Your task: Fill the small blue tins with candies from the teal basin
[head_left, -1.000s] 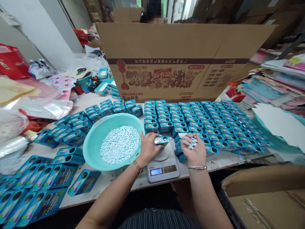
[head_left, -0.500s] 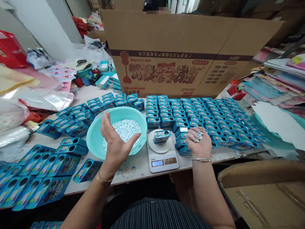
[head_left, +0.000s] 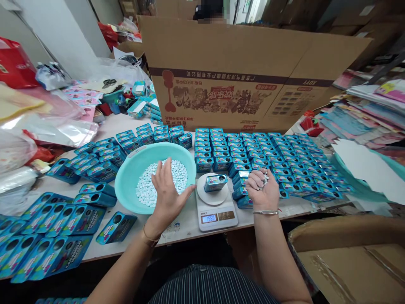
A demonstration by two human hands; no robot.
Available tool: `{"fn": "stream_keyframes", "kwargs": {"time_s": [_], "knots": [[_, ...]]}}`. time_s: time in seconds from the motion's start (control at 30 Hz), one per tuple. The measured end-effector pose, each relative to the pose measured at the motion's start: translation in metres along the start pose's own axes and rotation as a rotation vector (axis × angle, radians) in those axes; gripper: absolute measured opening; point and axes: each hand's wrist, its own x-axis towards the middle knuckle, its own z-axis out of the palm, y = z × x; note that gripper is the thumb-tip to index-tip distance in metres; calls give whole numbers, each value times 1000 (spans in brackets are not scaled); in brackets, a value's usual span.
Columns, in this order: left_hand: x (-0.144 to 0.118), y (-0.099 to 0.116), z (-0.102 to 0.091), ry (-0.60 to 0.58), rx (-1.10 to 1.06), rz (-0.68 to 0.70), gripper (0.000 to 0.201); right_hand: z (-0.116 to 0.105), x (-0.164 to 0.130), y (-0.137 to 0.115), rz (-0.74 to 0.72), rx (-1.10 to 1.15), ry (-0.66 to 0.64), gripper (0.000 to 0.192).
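Note:
My left hand (head_left: 169, 190) is open, fingers spread, over the near right rim of a turquoise basin (head_left: 126, 181). Pale blue-white candies (head_left: 147, 185) lie in the basin. My right hand (head_left: 262, 190) is curled closed around several of the same candies (head_left: 265, 180), palm up, beside the stacked tins. Between the hands stands a white digital scale (head_left: 217, 221), its lit display reading about 156.0. One blue tin (head_left: 215, 183) with a dark round opening on top sits on the scale's round plate (head_left: 207, 196).
Rows of blue tins (head_left: 278, 156) fill the table's right side, with more tins (head_left: 76, 217) at left. A large cardboard box (head_left: 221, 46) stands behind them. An open carton (head_left: 348, 261) is at lower right. Plastic bags (head_left: 47, 118) and stacked printed sheets (head_left: 373, 109) flank the table.
My left hand has moved right, toward the scale. The scale's display shows a different reading. My right hand stays closed on the candies, almost in place.

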Motion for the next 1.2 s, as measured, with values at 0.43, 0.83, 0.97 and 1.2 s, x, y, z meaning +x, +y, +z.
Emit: {"fn": "stream_keyframes", "kwargs": {"time_s": [0.43, 0.83, 0.97, 1.2], "knots": [[12, 36, 83, -419, 134, 235, 55, -2, 8, 19, 19, 44, 246, 35], [54, 33, -33, -41, -151, 230, 26, 23, 15, 87, 230, 24, 269, 33], [60, 15, -59, 54, 102, 282, 35, 51, 22, 143, 468, 46, 231, 38], [52, -27, -60, -108, 353, 259, 47, 68, 23, 210, 581, 30, 318, 37]]}}
